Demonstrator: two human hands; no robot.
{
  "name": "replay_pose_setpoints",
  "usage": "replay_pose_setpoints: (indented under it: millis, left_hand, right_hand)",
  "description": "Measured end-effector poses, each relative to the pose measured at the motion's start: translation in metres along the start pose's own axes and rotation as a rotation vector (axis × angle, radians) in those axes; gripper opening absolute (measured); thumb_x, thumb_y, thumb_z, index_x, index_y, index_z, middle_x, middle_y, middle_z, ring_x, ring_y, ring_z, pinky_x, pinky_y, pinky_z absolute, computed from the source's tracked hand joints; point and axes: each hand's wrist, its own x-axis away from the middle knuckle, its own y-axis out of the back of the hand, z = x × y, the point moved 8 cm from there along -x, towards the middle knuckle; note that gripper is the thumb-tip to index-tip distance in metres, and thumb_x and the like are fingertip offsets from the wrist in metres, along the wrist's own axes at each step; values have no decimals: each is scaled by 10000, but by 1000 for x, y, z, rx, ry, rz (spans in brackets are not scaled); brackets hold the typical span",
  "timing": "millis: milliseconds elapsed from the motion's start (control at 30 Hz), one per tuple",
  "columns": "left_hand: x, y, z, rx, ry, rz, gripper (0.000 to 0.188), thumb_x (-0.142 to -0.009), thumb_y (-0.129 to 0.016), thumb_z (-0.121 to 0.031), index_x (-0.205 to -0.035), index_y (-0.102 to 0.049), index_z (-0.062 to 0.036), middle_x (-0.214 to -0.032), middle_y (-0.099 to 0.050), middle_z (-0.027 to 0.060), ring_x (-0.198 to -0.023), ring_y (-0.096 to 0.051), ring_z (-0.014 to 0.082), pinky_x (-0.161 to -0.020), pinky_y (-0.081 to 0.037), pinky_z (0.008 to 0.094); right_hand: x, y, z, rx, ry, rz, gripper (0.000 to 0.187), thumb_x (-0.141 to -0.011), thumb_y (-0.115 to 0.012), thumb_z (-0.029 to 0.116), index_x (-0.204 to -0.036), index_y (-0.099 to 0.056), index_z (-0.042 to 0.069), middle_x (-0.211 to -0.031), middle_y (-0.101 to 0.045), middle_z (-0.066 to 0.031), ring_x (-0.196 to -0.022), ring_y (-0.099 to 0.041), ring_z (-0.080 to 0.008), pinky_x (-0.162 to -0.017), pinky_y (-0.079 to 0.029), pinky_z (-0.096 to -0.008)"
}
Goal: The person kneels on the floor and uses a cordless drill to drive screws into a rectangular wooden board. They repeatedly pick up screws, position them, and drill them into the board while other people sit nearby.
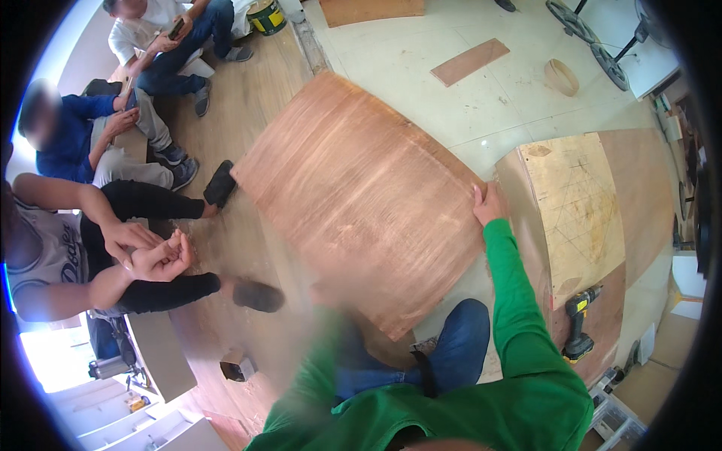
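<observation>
A large reddish-brown plywood panel (361,192) lies tilted in front of me, one corner close to my lap. My right hand (490,204) grips its right edge near the corner, thumb on top and the other fingers partly hidden. My left hand (337,289) is smeared by motion near the panel's lower left edge. Its fingers cannot be made out, nor whether it touches the wood.
To the right, a pale wooden box (579,210) stands beside a cordless drill (579,323). Three people sit along the left; one person's shoe (257,295) is near the panel. A small open carton (237,366) and a wood strip (470,62) lie on the floor.
</observation>
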Motion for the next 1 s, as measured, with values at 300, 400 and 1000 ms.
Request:
replay_pose_setpoints:
  millis: [300, 400, 1000]
  left_hand:
    - [-186, -30, -89, -513, -411, 205, 345, -930, -681, -268, -1099, -814, 2, -1091, -791, 242, -1064, -762, 322, -975, -572, 443]
    - [-207, -23, -135, -392, -309, 62, 388, -902, -746, -372, -1105, -827, -51, -1059, -805, 195, -1016, -775, 349, -925, -591, 485]
    - [-99, 120, -22, -501, -226, -178, 349, -953, -821, -241, -1186, -801, 19, -1108, -810, 185, -1000, -755, 247, -948, -577, 373]
  right_hand:
    - [87, 5, -77, -108, -258, 104, 602, -1019, -630, 455, -1383, -581, -22, -1268, -686, -340, -1168, -662, -529, -977, -540, -572]
    - [106, -2, -73, -304, -193, 174, 615, -947, -768, 383, -1369, -573, -20, -1186, -731, -291, -1127, -715, -437, -973, -562, -493]
    - [296, -22, -27, -1231, -630, 314, 335, -1061, -677, 143, -1378, -706, 40, -1368, -693, -138, -1250, -675, -245, -1014, -610, -383]
